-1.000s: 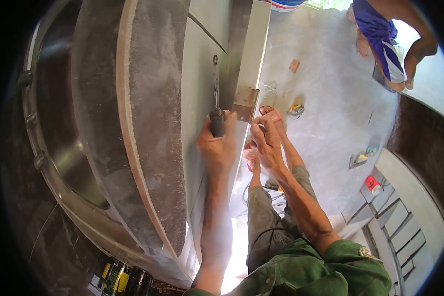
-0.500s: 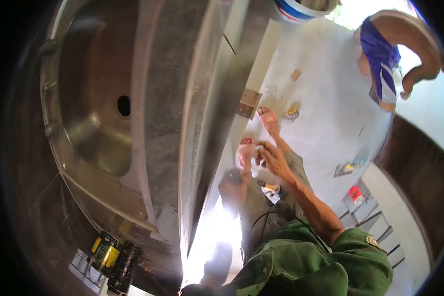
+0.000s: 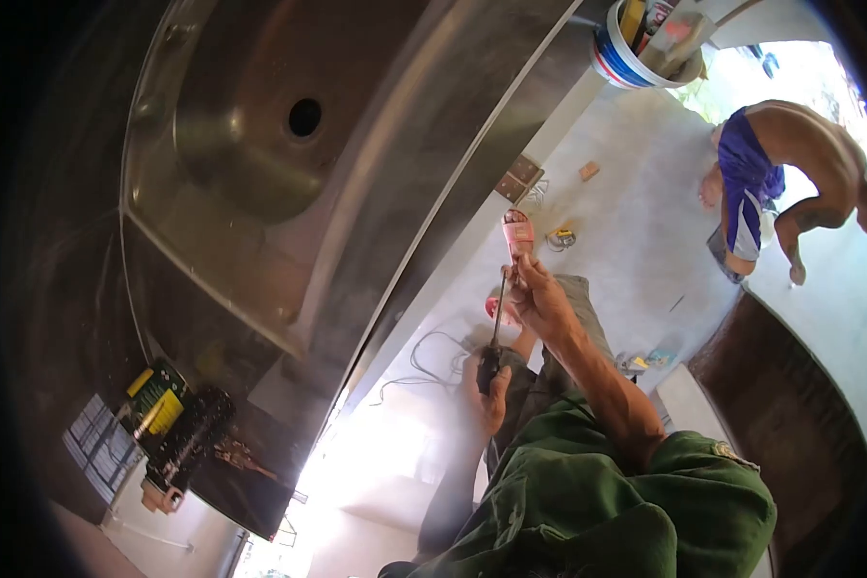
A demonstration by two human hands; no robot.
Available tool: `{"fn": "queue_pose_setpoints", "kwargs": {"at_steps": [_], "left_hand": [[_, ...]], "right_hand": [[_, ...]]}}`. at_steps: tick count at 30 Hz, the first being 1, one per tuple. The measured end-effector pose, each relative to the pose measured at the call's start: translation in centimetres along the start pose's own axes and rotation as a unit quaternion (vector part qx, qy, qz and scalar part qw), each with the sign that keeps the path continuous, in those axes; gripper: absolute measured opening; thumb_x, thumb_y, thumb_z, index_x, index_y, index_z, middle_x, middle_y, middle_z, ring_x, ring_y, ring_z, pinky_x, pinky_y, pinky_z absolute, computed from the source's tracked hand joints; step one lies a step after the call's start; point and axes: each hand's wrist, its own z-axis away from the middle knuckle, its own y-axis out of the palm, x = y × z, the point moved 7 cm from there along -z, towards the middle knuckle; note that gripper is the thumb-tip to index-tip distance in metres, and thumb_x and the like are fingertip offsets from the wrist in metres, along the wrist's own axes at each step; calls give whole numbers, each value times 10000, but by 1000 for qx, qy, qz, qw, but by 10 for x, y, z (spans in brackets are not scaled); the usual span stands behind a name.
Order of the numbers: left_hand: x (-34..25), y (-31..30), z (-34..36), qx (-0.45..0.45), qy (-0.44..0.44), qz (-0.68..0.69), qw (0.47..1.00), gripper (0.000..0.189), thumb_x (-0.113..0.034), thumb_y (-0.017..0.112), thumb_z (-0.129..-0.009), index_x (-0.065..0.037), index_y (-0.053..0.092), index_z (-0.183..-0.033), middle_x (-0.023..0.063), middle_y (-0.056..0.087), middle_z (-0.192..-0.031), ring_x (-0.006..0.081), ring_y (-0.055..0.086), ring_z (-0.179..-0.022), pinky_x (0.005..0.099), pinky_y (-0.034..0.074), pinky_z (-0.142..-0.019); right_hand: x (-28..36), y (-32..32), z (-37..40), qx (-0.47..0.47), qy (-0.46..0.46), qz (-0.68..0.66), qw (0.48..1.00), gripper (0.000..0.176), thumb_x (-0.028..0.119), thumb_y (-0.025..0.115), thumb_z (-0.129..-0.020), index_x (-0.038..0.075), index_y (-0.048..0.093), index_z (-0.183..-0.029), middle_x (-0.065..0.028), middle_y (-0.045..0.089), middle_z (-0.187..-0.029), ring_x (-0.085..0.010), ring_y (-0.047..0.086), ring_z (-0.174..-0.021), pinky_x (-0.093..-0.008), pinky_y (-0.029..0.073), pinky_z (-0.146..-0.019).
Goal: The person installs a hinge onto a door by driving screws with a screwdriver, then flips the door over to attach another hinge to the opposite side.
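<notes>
My left hand (image 3: 494, 403) is wrapped round the dark handle of a screwdriver (image 3: 498, 313), whose thin metal shaft points up and away from me. Beside the shaft's tip, the fingers of my right hand (image 3: 541, 297) are pinched together. Whatever they hold, if anything, is too small and covered to make out. Both hands are over my legs and pink sandals (image 3: 517, 236), to the right of a metal sink (image 3: 260, 241) with a round drain hole.
The sink's long edge runs diagonally on my left. A bucket of tools (image 3: 636, 72) stands at the top. A yellow tape measure (image 3: 561, 239) and a small brown block (image 3: 589, 171) lie on the pale floor. Another person (image 3: 800, 144) bends over at right. A green-yellow can (image 3: 159, 405) sits lower left.
A screwdriver now shows in my left hand, which was blurred before. My right hand has come to its tip. The view has turned, bringing the bucket and the other person further into frame.
</notes>
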Motion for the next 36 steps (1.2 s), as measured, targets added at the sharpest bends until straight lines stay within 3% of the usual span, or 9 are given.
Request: {"fn": "queue_pose_setpoints", "kwargs": {"at_steps": [3, 6, 10, 12, 16, 22, 24, 32, 36], "left_hand": [[-3, -14, 25, -4, 14, -9, 1000, 368, -256, 606, -933, -56, 543, -1236, 151, 660, -988, 288, 655, -891, 377, 506, -778], [14, -30, 44, -20, 39, 0, 999, 338, -184, 564, -935, -9, 581, -1223, 157, 678, -1099, 233, 661, -990, 327, 511, -827], [12, -57, 85, -86, 168, -27, 982, 309, -139, 540, -941, 3, 610, -1205, 110, 680, -960, 162, 634, -816, 280, 499, -723], [31, -64, 106, -65, 120, 15, 990, 302, -118, 518, -939, 28, 607, -1188, 36, 592, -781, 89, 507, -615, 243, 426, -571], [51, -82, 150, -97, 137, 96, 981, 280, -106, 512, -931, 39, 608, -1150, -6, 520, -689, 53, 422, -550, 225, 355, -505], [77, -110, 207, -132, 58, 117, 983, 241, -85, 557, -899, -24, 652, -1112, 152, 658, -1132, 260, 659, -997, 315, 510, -834], [89, -113, 219, -150, 72, 116, 979, 246, -97, 556, -904, -20, 648, -1119, 150, 659, -1123, 250, 659, -991, 312, 508, -834], [119, -104, 246, -139, -2, 166, 976, 216, -133, 527, -926, -5, 656, -1044, 137, 671, -1011, 239, 655, -878, 336, 510, -747], [128, -87, 234, -40, -110, 383, 916, 213, -185, 528, -934, -28, 660, -993, 113, 665, -842, 205, 622, -736, 351, 494, -673]], "right_hand": [[-1, -2, 2, 70, -85, 164, 980, 134, 256, 569, -984, 142, 546, -1051, 23, 617, -881, -44, 607, -727, -177, 429, -562], [5, 54, 46, 63, -14, 8, 998, 153, 275, 593, -968, 170, 550, -1071, 76, 602, -892, -29, 579, -726, -184, 430, -596], [-5, 108, 113, 75, 32, -107, 991, 172, 289, 607, -958, 171, 553, -1071, 94, 595, -839, -22, 554, -710, -186, 402, -595], [-14, 111, 137, 97, 30, -102, 990, 180, 296, 604, -960, 162, 552, -1069, 80, 593, -797, -20, 564, -723, -183, 389, -571], [-52, 124, 183, 155, 24, -73, 985, 187, 288, 600, -967, 139, 556, -1069, 47, 583, -752, -19, 535, -683, -169, 348, -525], [-96, 136, 219, 231, 14, -50, 972, 184, 228, 614, -966, 85, 581, -1077, -7, 580, -836, -37, 475, -652, -179, 351, -556], [-106, 137, 229, 208, 4, -19, 978, 149, 222, 592, -976, 94, 581, -1050, 0, 573, -798, -14, 446, -586, -156, 326, -486], [-137, 120, 225, 219, -39, 79, 972, 200, 170, 616, -958, 23, 599, -1093, -46, 608, -844, -66, 512, -671, -192, 388, -601], [-137, 101, 206, 213, -63, 101, 970, 230, 183, 628, -951, 10, 604, -1100, -56, 604, -877, -66, 507, -705, -196, 389, -619]]}}
